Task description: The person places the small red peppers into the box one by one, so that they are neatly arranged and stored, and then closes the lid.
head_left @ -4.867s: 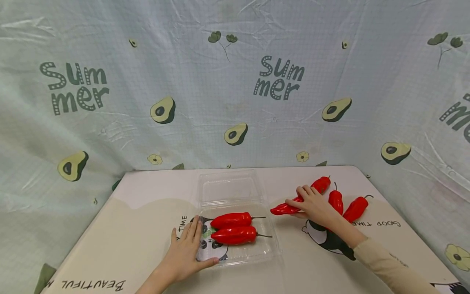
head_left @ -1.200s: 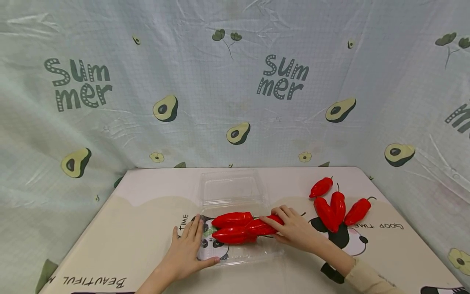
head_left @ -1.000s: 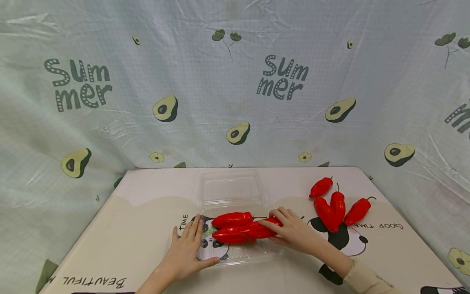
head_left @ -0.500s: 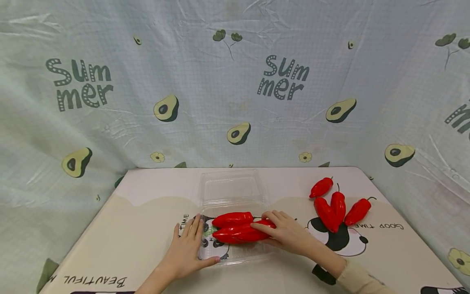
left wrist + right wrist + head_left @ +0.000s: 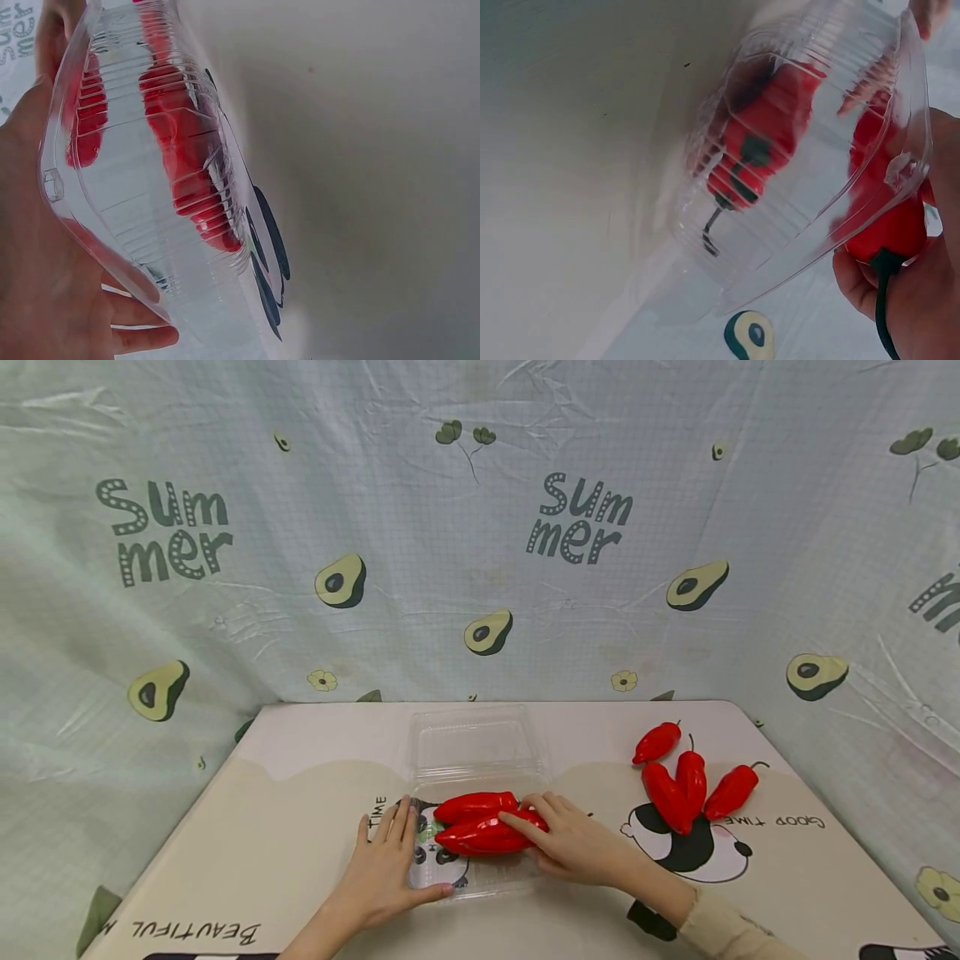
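Observation:
A clear plastic clamshell box lies with its lid folded back. My left hand rests along its left edge with fingers spread; the left wrist view shows this hand against the rim. My right hand grips a red chili pepper by its stem end, low over the box, its green stem hanging out past the palm. Another red pepper lies in the box at the far side. The held pepper largely covers a further one beneath it.
Several red peppers lie in a loose group on the right of the table. The tabletop has a printed cover with panda drawings and lettering. A hanging cloth with avocado prints closes off the back and sides.
My right hand took a pepper from the group on the right and carried it left over the box. During the last second it slid farther left and lower. My left hand stayed at the box edge.

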Demonstrator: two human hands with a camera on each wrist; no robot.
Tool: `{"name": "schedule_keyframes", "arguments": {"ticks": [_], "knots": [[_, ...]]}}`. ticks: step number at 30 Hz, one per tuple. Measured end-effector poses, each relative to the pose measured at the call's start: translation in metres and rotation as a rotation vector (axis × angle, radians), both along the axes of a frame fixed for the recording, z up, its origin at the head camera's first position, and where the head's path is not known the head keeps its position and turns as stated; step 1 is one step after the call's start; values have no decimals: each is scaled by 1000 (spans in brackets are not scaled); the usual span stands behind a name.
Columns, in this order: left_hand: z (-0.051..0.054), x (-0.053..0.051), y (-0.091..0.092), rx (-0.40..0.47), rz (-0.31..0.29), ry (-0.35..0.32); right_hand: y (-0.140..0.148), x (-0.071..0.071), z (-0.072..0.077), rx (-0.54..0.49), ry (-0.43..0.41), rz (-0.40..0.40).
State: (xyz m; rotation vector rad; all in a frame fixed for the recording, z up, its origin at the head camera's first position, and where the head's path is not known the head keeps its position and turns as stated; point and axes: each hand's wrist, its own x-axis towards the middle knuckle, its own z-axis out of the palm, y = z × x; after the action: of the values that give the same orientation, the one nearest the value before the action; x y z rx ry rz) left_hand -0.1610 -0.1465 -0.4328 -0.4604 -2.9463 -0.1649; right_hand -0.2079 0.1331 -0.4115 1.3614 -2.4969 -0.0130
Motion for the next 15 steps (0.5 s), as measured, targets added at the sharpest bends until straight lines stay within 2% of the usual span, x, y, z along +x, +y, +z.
{"name": "schedule_keyframes", "arguments": {"ticks": [6, 15], "knots": [[-1, -1, 2, -1, 4, -6, -5, 2, -1, 12, 5, 23], [-3, -1, 2, 3, -1, 8, -11, 1, -2, 29, 85, 76]]}}
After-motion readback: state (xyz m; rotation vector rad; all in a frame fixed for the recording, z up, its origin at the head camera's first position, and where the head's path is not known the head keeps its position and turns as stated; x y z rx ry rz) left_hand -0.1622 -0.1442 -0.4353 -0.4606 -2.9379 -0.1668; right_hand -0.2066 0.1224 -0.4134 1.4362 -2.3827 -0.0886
